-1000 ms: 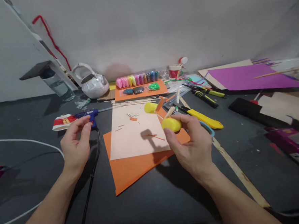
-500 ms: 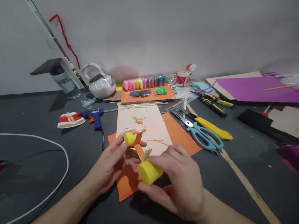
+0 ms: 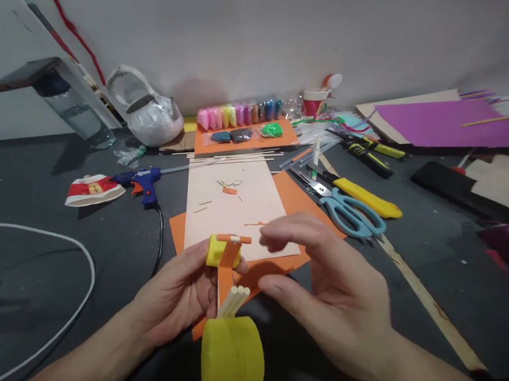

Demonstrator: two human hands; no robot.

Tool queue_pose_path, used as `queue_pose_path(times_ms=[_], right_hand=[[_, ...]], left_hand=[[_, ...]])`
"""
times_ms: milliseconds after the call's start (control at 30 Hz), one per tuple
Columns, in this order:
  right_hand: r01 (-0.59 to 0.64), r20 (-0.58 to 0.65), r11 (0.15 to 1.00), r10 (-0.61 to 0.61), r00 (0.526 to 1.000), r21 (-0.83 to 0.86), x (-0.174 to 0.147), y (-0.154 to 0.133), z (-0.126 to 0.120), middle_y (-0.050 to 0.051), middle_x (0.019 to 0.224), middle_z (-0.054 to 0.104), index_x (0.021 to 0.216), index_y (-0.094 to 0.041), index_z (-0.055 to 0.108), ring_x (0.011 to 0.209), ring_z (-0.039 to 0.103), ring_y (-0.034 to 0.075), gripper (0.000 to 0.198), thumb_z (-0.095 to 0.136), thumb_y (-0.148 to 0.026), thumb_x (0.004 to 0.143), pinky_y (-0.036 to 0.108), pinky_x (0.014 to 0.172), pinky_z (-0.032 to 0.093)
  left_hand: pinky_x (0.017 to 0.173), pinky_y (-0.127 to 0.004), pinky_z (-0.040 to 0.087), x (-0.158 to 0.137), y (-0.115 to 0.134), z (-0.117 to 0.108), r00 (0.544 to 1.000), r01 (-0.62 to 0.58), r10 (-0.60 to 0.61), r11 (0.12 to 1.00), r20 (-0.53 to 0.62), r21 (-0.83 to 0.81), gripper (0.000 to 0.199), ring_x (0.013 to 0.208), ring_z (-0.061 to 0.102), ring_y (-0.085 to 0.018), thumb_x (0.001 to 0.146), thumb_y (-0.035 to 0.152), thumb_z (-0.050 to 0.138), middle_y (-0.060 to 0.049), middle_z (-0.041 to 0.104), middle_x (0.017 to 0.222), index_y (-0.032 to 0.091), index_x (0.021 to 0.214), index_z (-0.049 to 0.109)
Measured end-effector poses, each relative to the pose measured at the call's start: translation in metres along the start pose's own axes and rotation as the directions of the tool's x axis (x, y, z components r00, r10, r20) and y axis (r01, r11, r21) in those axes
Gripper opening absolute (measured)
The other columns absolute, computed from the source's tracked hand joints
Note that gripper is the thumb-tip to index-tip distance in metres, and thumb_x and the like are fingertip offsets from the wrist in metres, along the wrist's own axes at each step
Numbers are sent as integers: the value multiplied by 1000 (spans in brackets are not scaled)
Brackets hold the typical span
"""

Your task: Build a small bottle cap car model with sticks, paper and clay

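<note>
My left hand [image 3: 179, 295] is closed around a small craft model [image 3: 225, 278]. The model has an orange strip as its body and a small yellow block at the far end. Across its top runs an orange bar [image 3: 234, 239] with a pale middle. Several pale round sticks [image 3: 233, 299] rise beside a thick yellow cylinder [image 3: 233, 356] at the near end. To the right, my right hand [image 3: 338, 293] is open, with thumb and fingers apart and nothing between them. Some of my left fingers are hidden behind the model.
A blue glue gun [image 3: 145, 184] lies left of the cream sheet [image 3: 200, 227]. To the right are blue-handled scissors [image 3: 352, 214], a yellow cutter [image 3: 368, 198] and pliers [image 3: 369, 154]. Clay packets [image 3: 242, 112], a white kettle-shaped pot [image 3: 153, 118] and a water bottle [image 3: 76, 113] stand behind.
My right hand has let go of the near yellow cylinder and moved right, opening. My left hand has turned the model, so the cylinder now points toward me. The view has shifted.
</note>
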State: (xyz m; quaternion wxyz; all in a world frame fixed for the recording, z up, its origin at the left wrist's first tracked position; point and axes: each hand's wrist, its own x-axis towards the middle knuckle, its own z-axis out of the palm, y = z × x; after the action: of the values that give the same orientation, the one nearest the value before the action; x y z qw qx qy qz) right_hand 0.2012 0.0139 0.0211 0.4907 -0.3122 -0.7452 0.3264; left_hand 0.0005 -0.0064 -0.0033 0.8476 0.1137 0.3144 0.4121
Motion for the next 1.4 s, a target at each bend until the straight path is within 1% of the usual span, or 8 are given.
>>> queue_pose_path(times_ms=[100,267,433,867,1000,1167,1333,1400], right_hand=[[-141,56,985,136,989,96,4,2,4,2,110,64,109,-23,63,107,62,14,25,74,-21,87,25,92,51],[-267,122,935,245,962,232,4,2,10,3,109,65,92,-20,64,104,64,14,10,71,-16,87,24,79,55],[-231,109,954,213,971,190,4,1,12,3,105,67,83,-19,61,101,65,15,10,65,-14,90,31,92,51],[-94,127,986,77,989,135,3,3,11,5,95,66,83,-20,58,94,61,17,13,59,-10,92,36,87,51],[-91,164,991,73,984,102,4,4,7,5,98,67,93,-18,63,96,61,18,8,70,-19,89,34,87,52],[-129,140,991,124,982,26,-3,9,9,8,118,67,126,-19,60,110,62,19,39,71,-21,89,34,95,51],[-334,125,917,314,941,216,-8,21,11,10,140,59,154,-30,34,126,58,22,74,70,-28,90,39,96,55],[-350,122,893,329,937,284,-6,27,8,9,146,55,155,-33,32,127,57,21,72,67,-32,92,42,101,53]], left_hand=[[68,-25,63,0,-4,3,1000,6,-7,1000,-16,-26,21,68,74,-15,87,24,73,-9,78,89,12,103,75],[48,-21,55,1,-8,2,998,51,-53,997,34,52,22,50,65,-12,91,26,66,-7,74,82,11,106,74],[52,-20,55,4,-9,2,995,86,-91,990,36,111,22,51,64,-10,91,28,67,-7,73,87,12,104,74],[54,-20,57,7,-10,3,993,104,-108,992,57,73,15,55,66,-11,86,26,73,-5,72,79,14,93,77],[61,-21,60,7,-10,-2,995,81,-82,996,56,28,20,63,70,-13,87,27,73,-7,75,82,12,100,76],[71,-26,62,8,-7,-5,1000,27,-27,1000,15,-10,25,77,75,-17,83,28,77,-8,78,89,13,104,75],[66,-25,62,8,-3,-2,999,-33,32,999,13,40,29,68,72,-15,84,28,76,-8,77,90,13,110,74],[66,-26,62,7,-2,-3,999,-38,35,997,36,69,32,62,71,-14,82,30,78,-8,78,93,15,110,74]])
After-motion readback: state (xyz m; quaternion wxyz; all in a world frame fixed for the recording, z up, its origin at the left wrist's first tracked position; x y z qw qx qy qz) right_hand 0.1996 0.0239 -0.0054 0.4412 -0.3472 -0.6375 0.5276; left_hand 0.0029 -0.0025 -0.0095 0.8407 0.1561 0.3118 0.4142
